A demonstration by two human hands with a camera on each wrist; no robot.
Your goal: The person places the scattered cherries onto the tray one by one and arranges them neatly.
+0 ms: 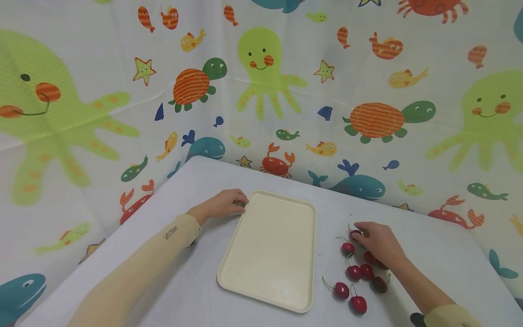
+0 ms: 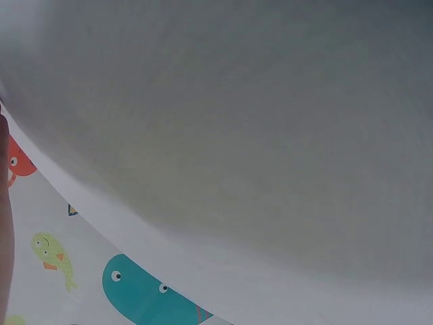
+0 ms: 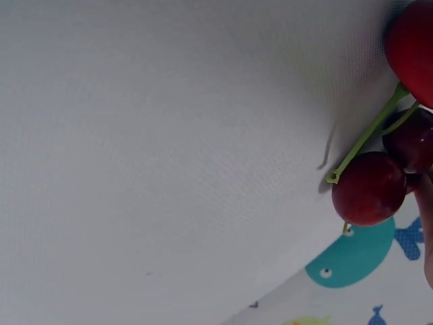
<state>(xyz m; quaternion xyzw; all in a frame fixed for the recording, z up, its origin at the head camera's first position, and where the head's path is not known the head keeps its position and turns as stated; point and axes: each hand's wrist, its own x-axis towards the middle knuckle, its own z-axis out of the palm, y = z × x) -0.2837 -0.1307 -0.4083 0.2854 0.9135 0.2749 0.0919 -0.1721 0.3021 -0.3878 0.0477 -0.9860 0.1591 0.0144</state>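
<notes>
A cream rectangular tray [image 1: 269, 250] lies flat on the white table. My left hand [image 1: 224, 203] is at its far left corner, thumb and curled fingers at the rim. To the right of the tray my right hand [image 1: 380, 240] pinches a dark red cherry [image 1: 355, 235] between thumb and fingers, at the far end of a loose group. Nearer me lie several more cherries with green stems, among them one cherry [image 1: 341, 290] close to the tray. In the right wrist view, cherries [image 3: 369, 188] crowd the right edge beside a sliver of finger.
The white table [image 1: 196, 181] ends at the back against a curtain [image 1: 286, 136] printed with sea animals. The curtain also runs along the left side. Mostly the table's white surface fills the left wrist view.
</notes>
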